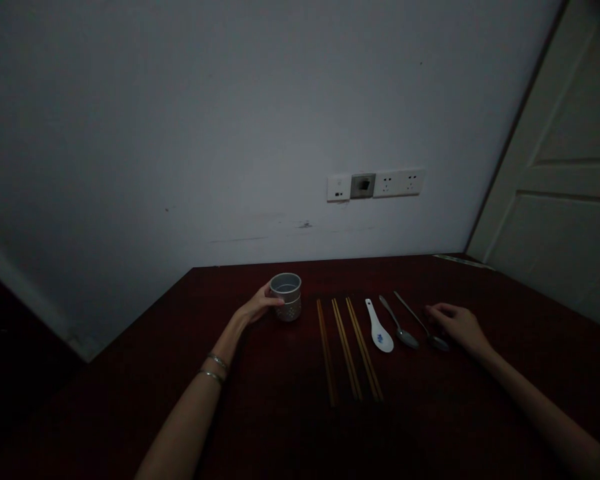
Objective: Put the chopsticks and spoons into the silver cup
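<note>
My left hand (261, 304) is wrapped round the side of a metal cup with a perforated lower wall (288, 310), which stands upright on the dark red table. Fingers loosely bent and a little apart, my right hand (457, 325) rests beside a long-handled metal spoon (439, 343) and holds nothing I can see. Left of that spoon lie another metal spoon (407, 338) and a white soup spoon with a blue mark (381, 335). Three pairs of chopsticks, the left pair (326, 353), middle pair (347, 350) and right pair (365, 350), lie between the cup and the spoons.
The table (260, 413) meets a pale wall (220, 133) at its far edge. Sockets and switches (399, 183) are set in the wall above it. A panelled door (560, 220) stands at the right. The light is dim.
</note>
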`<state>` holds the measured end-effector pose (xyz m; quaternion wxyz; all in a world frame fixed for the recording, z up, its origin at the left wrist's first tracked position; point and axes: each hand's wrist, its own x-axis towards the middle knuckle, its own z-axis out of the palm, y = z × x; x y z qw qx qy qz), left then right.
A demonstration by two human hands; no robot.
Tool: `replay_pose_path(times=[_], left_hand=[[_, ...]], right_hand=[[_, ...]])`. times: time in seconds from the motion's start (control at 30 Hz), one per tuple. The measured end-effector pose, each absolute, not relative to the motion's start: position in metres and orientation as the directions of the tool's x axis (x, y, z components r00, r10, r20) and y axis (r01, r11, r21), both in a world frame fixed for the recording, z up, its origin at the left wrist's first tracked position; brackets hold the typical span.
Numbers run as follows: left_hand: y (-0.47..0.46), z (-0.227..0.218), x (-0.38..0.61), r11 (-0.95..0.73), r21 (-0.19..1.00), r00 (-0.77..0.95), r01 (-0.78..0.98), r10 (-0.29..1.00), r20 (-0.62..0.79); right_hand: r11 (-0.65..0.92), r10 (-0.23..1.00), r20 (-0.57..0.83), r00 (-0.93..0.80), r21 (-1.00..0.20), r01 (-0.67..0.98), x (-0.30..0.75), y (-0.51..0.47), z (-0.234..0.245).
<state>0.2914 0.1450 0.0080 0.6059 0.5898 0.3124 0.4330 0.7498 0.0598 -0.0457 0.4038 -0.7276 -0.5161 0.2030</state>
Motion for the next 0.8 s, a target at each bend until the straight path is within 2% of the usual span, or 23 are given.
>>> replay_pose_path(times=[0.5,0.8], left_hand=[[0.123,0.003,0.299,0.022,0.985,0.572,-0.173,0.816,0.082],[0.113,0.004,0.3,0.028,0.981,0.572,-0.19,0.816,0.088]], right_hand=[[-0.151,0.918,0.128,0.375,-0.762,0.63,0.751,0.06,-0.047],[-0.197,0.919,0.081,0.386,-0.754,0.626,0.756,0.062,-0.049]])
